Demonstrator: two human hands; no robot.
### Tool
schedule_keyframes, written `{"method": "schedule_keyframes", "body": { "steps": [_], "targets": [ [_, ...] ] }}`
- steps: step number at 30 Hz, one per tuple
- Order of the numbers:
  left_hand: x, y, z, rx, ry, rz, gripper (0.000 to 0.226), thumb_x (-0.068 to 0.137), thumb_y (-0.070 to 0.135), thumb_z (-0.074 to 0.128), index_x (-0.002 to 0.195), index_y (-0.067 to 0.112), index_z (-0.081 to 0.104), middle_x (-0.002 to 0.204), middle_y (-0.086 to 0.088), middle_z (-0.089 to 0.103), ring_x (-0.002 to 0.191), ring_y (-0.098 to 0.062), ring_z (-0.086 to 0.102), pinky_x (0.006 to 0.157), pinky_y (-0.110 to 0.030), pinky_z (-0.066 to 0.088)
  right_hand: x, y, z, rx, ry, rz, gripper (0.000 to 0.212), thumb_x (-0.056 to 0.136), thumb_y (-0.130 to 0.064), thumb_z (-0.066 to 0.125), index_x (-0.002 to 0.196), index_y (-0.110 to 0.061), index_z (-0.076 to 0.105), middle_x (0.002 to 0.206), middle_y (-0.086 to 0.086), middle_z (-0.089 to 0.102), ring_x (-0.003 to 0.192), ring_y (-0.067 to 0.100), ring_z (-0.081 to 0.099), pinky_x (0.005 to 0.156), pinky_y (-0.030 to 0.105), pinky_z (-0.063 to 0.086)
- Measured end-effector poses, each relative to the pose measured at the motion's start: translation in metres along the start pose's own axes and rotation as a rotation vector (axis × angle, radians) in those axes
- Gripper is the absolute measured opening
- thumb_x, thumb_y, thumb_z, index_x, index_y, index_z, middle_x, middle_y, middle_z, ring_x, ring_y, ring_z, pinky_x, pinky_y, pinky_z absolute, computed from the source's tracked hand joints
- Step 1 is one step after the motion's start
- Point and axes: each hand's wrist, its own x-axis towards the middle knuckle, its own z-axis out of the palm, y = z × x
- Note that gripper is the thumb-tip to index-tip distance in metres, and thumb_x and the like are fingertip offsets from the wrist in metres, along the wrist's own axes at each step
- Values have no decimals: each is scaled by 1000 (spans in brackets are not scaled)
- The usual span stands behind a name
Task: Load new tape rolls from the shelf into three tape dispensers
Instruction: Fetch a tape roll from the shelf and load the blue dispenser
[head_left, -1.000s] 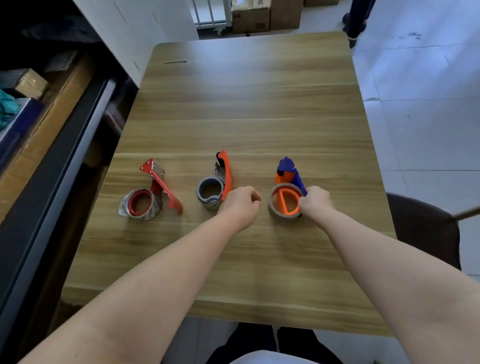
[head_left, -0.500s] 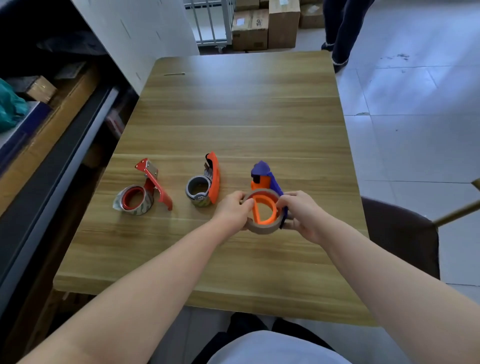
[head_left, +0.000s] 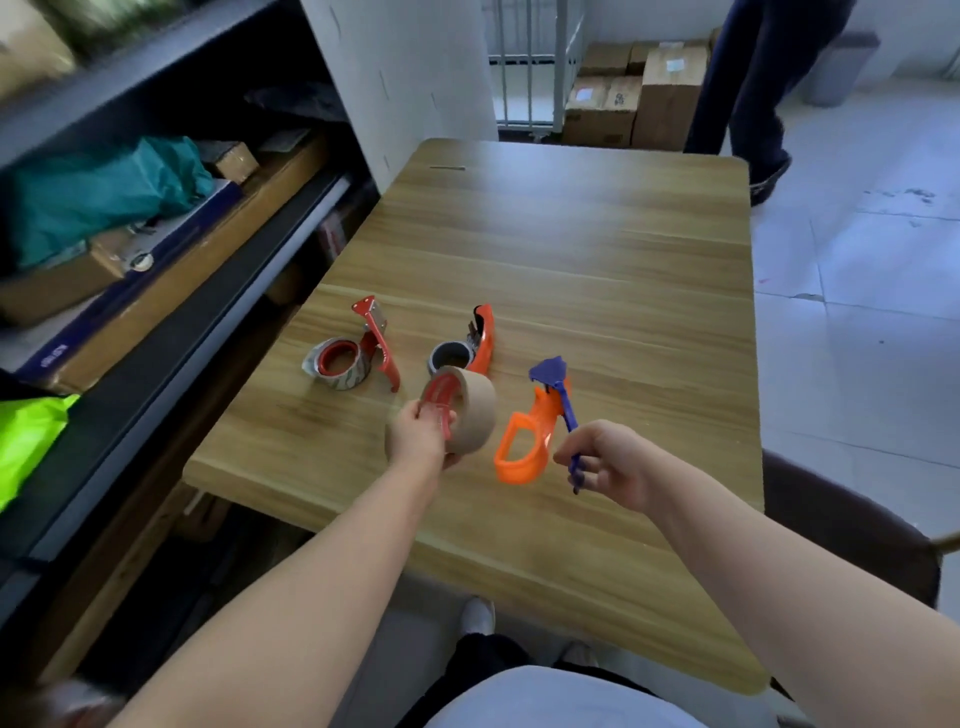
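Note:
My left hand (head_left: 418, 436) grips a brown tape roll (head_left: 467, 410) with a red core, held above the wooden table (head_left: 597, 260). My right hand (head_left: 608, 462) pinches the blue handle of an orange-and-blue dispenser (head_left: 530, 436), lifted off the table with its orange hub bare. A red dispenser (head_left: 376, 343) with a nearly spent roll (head_left: 337, 364) lies at the left. An orange dispenser (head_left: 480, 338) with a grey roll (head_left: 449, 356) lies in the middle.
A dark metal shelf (head_left: 171, 332) stands along the table's left side, holding a teal bag (head_left: 98, 192), cardboard boxes and a lime-green item (head_left: 26, 436). Cardboard boxes (head_left: 639, 98) sit on the floor beyond the table, where another person's legs (head_left: 748, 93) stand. A dark chair (head_left: 841, 519) stands at right.
The brown roll has come off the orange-and-blue dispenser: my left hand now holds it apart to the left, while my right hand holds the bare dispenser. The view has swung toward the shelf.

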Motion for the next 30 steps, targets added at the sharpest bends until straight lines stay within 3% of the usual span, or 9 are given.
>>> {"method": "schedule_keyframes", "body": {
  "steps": [3, 8, 13, 18, 20, 23, 26, 28, 30],
  "targets": [
    [-1, -5, -21, 9, 10, -98, 18, 98, 22, 50, 101, 16, 67, 95, -6, 65, 92, -28, 59, 72, -39, 57, -3, -3, 13, -59, 44, -35, 18, 71, 13, 55, 78, -4, 53, 77, 11, 50, 67, 22, 46, 57, 32, 42],
    [-3, -28, -59, 105, 78, -173, 19, 96, 20, 57, 108, 10, 67, 100, -12, 63, 91, -28, 59, 82, -44, 59, -10, -5, 47, -280, 18, -102, 54, 69, -2, 72, 116, -5, 46, 100, 13, 55, 75, 22, 55, 59, 31, 48],
    [2, -41, -106, -43, 143, -198, 28, 89, 12, 69, 115, 6, 62, 108, -13, 63, 99, -29, 60, 77, -38, 55, -14, -6, 83, -426, 12, -222, 64, 72, -4, 77, 122, -11, 37, 111, 10, 51, 86, 24, 55, 67, 33, 50],
    [20, -41, -144, -197, 283, -254, 24, 97, 3, 50, 116, -3, 62, 78, -10, 61, 62, -20, 57, 57, -30, 51, -16, -10, 120, -492, -55, -256, 65, 72, -7, 79, 120, -15, 36, 114, 9, 50, 86, 22, 55, 60, 28, 48],
    [27, -37, -154, -175, 222, -271, 29, 100, 8, 49, 126, 0, 57, 95, -15, 64, 80, -25, 63, 66, -34, 55, -11, -11, 137, -487, -49, -261, 68, 72, -8, 81, 122, -14, 36, 114, 9, 51, 90, 23, 56, 65, 30, 50],
    [34, -38, -146, -230, -49, -353, 45, 103, 23, 47, 145, 12, 37, 145, -20, 44, 130, -39, 46, 104, -50, 42, -2, -11, 156, -471, -14, -249, 69, 70, -11, 82, 123, -14, 37, 115, 10, 52, 92, 25, 58, 69, 32, 52],
    [61, -52, -124, -306, -109, -395, 46, 101, 16, 47, 146, 13, 36, 149, -15, 41, 136, -37, 40, 111, -51, 34, 4, -15, 171, -469, 8, -253, 69, 69, -10, 82, 123, -14, 39, 112, 10, 54, 86, 22, 58, 64, 30, 50],
    [78, -52, -113, -164, -74, -379, 43, 97, 16, 52, 139, 9, 44, 132, -14, 52, 122, -34, 50, 100, -46, 44, 12, -20, 180, -474, 40, -245, 68, 67, -12, 83, 122, -14, 41, 112, 10, 55, 91, 24, 59, 67, 32, 51],
    [96, -47, -111, 224, -8, -244, 44, 90, 21, 61, 130, 5, 52, 118, -15, 57, 109, -34, 58, 89, -38, 51, 20, -23, 189, -455, 61, -233, 69, 66, -14, 83, 123, -12, 44, 114, 12, 56, 91, 26, 60, 67, 33, 51]
  ]
}}
